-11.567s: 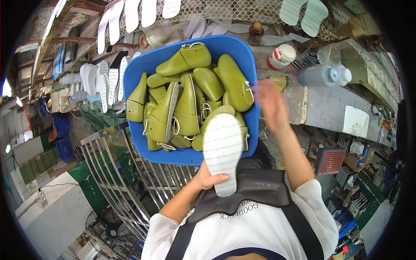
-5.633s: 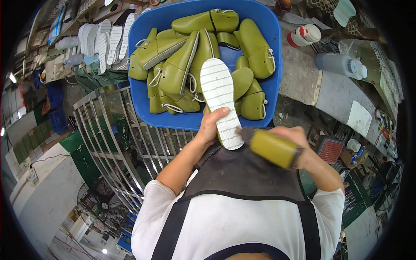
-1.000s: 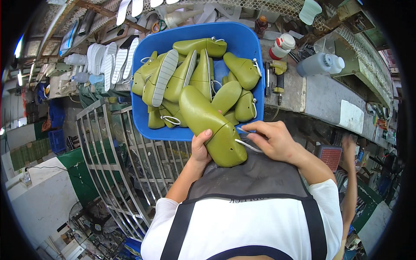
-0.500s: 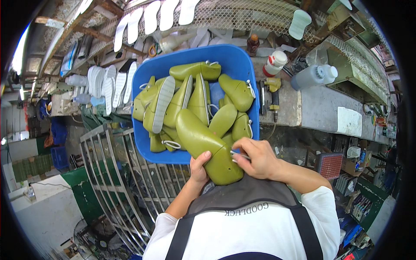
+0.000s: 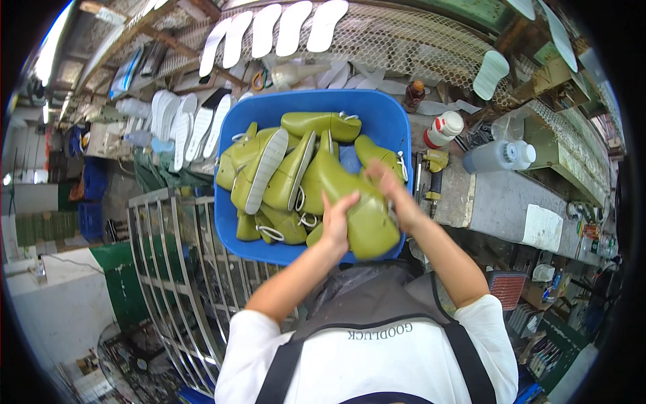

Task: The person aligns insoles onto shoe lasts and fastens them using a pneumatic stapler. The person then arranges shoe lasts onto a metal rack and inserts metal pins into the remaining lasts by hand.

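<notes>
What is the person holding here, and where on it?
An olive-green shoe last, over the blue tub: left hand on its left side, right hand on its upper right.

Shoe last [image 5: 360, 209] in hand: olive green. Other lasts [image 5: 289, 178]: olive green, one with a white ribbed sole. Tub [image 5: 383, 124]: bright blue. Hanging insoles [image 5: 269, 30]: white. Bottle [image 5: 444, 128]: white, red cap. Apron [image 5: 377, 316]: grey, black straps.

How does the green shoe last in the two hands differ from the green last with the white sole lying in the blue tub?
The held last is gripped by the left hand and right hand at the blue tub front rim; the soled last lies untouched in the pile. The held last shows no sole; the other carries a ribbed white one. Both are olive green.
</notes>
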Demonstrator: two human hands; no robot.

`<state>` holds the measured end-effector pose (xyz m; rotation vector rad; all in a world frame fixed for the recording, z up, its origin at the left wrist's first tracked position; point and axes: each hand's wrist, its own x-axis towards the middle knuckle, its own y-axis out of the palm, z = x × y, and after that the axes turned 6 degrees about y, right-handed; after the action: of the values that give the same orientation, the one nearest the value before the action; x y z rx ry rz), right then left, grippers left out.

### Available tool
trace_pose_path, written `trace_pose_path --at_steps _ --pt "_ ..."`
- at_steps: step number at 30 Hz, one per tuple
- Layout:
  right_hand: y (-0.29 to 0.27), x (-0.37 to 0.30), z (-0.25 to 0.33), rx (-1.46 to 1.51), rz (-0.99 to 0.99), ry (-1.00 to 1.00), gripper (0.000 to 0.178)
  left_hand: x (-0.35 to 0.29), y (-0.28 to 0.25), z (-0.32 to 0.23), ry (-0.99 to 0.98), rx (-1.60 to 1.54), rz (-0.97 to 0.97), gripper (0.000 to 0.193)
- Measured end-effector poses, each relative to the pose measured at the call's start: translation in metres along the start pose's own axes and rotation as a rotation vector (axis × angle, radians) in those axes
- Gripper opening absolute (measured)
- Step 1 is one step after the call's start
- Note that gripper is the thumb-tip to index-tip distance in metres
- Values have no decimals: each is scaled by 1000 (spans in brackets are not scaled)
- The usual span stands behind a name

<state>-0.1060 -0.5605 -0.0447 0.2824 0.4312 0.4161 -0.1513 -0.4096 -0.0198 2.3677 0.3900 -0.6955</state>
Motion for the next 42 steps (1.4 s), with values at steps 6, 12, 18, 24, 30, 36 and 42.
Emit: trace_pose_path --at_steps 6,12,18,24,30,36,42 --pt "-86 13 55 21 -589 -271 36 89 35 -66 203 235 23 99" --pt "-175 -1 98 -277 -730 -452 32 73 -13 -51 394 850 284 43" --pt "-220 43 168 -924 -881 -483 45 -28 -82 31 630 1845 181 71" --pt "-237 93 226 -1618 -1064 191 75 -14 -121 58 429 1646 -328 60" --pt "-262 105 210 -1543 -1221 109 78 36 -115 33 48 1379 -22 60" --pt "-239 61 197 -1623 -1277 -264 77 28 -87 115 550 1247 -332 54" --pt "-123 9 132 -803 -608 -329 94 25 -81 84 133 1151 -303 76"
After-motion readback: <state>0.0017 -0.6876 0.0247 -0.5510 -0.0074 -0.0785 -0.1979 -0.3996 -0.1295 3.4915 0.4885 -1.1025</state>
